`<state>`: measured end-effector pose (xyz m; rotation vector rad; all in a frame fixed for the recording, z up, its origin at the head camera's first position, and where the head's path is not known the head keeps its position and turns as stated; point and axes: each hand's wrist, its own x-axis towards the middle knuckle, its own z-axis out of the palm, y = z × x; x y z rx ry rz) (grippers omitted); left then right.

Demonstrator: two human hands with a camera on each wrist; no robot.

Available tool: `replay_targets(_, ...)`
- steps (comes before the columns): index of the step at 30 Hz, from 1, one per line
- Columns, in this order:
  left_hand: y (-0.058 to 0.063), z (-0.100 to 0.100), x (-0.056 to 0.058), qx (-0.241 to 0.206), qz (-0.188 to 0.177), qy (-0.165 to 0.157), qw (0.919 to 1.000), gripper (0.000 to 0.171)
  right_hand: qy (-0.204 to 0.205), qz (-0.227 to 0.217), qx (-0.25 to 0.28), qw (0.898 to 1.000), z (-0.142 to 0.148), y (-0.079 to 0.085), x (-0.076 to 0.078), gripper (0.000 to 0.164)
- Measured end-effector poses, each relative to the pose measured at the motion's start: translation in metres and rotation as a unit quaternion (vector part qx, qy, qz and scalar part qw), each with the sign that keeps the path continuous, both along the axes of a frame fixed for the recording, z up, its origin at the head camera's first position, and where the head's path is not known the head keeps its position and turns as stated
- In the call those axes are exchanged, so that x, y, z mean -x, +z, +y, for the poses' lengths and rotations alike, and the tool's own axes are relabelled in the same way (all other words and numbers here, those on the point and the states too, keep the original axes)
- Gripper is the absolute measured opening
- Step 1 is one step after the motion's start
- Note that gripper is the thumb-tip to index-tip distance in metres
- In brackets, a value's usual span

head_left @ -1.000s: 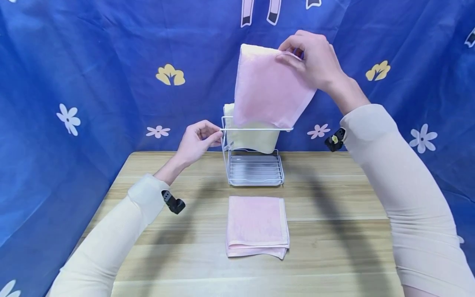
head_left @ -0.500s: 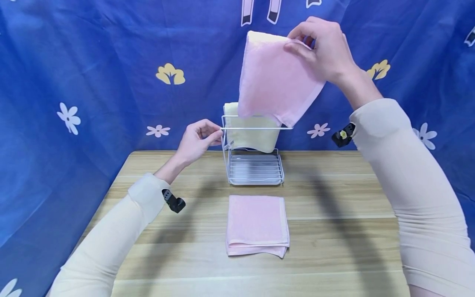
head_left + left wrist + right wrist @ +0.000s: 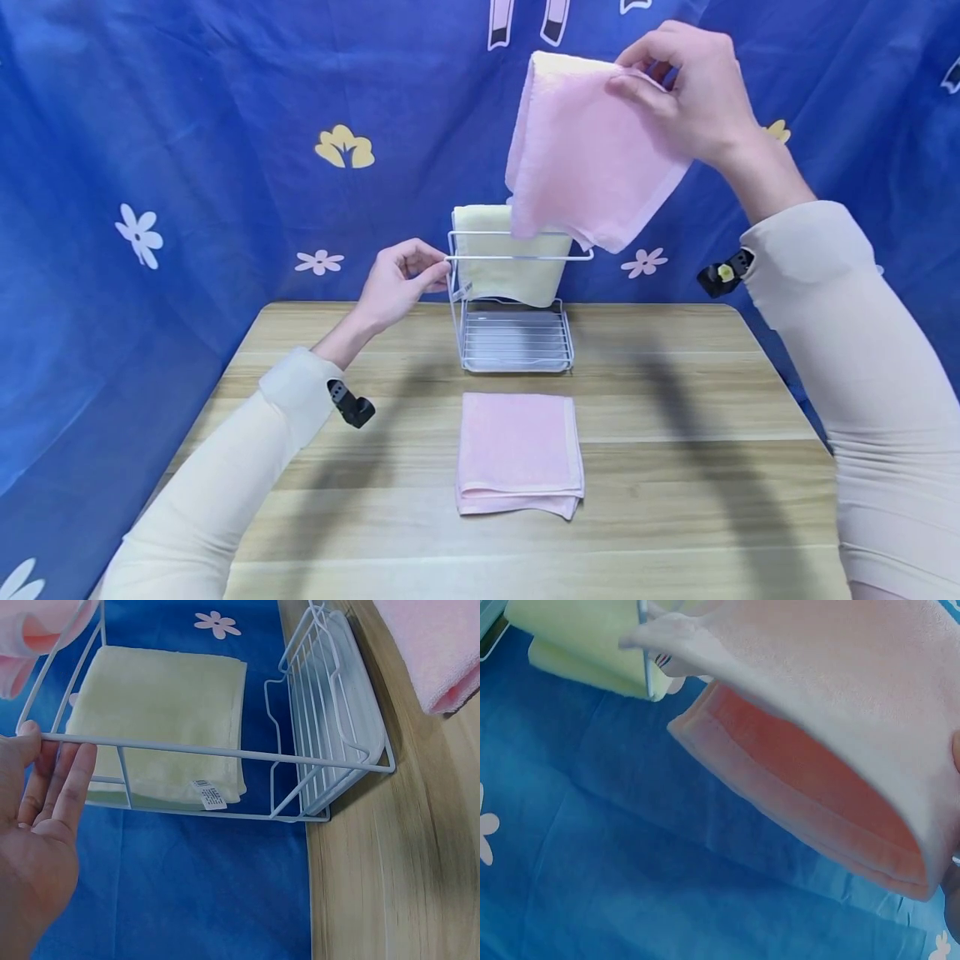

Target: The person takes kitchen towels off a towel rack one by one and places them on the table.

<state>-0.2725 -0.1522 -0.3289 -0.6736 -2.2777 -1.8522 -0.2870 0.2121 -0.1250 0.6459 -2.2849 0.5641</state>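
Observation:
My right hand [image 3: 690,92] pinches the top edge of a folded pink towel [image 3: 592,150], which hangs in the air above and in front of the rack. In the right wrist view the towel's lower end gapes between its layers. My left hand [image 3: 401,283] pinches the left front corner of the white wire rack [image 3: 517,258]; the left wrist view shows its fingertips at the wire. A pale yellow towel [image 3: 165,712] with a small white label hangs over the rack's rear bar. Below it is the rack's slatted base with a tray [image 3: 517,342].
A second folded pink towel [image 3: 519,450] lies on the wooden table [image 3: 360,500] in front of the rack. A blue patterned cloth [image 3: 225,150] hangs behind and beside the table. Each sleeve carries a small black wrist camera.
My right hand has moved up and to the right with the pink towel, uncovering more of the yellow towel and the rack's top bars. The left hand has stayed at the rack's corner.

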Motion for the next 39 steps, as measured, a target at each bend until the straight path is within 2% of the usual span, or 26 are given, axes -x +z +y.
replay_targets(4, 0.000, -0.001, 0.000, -0.004, -0.001, 0.000, 1.0000, 0.013, -0.002, 0.004, 0.001, 1.000, 0.010, -0.002, -0.001, 0.033)
replay_targets(16, 0.000, 0.000, -0.001, 0.001, -0.008, 0.002, 1.0000, 0.019, -0.022, 0.007, 0.016, 1.000, 0.039, -0.012, -0.007, 0.033)
replay_targets(27, -0.001, 0.002, -0.001, -0.003, -0.008, 0.004, 1.0000, 0.019, -0.047, -0.006, 0.019, 0.999, 0.068, -0.028, -0.020, 0.031)
replay_targets(34, -0.002, 0.002, -0.001, -0.009, -0.012, 0.000, 0.9999, 0.020, -0.032, 0.025, 0.031, 0.999, 0.087, -0.039, -0.026, 0.022)
replay_targets(39, -0.001, 0.002, -0.003, -0.007, -0.015, 0.004, 0.9999, 0.018, -0.038, 0.019, 0.040, 0.998, 0.099, -0.049, -0.031, 0.021)
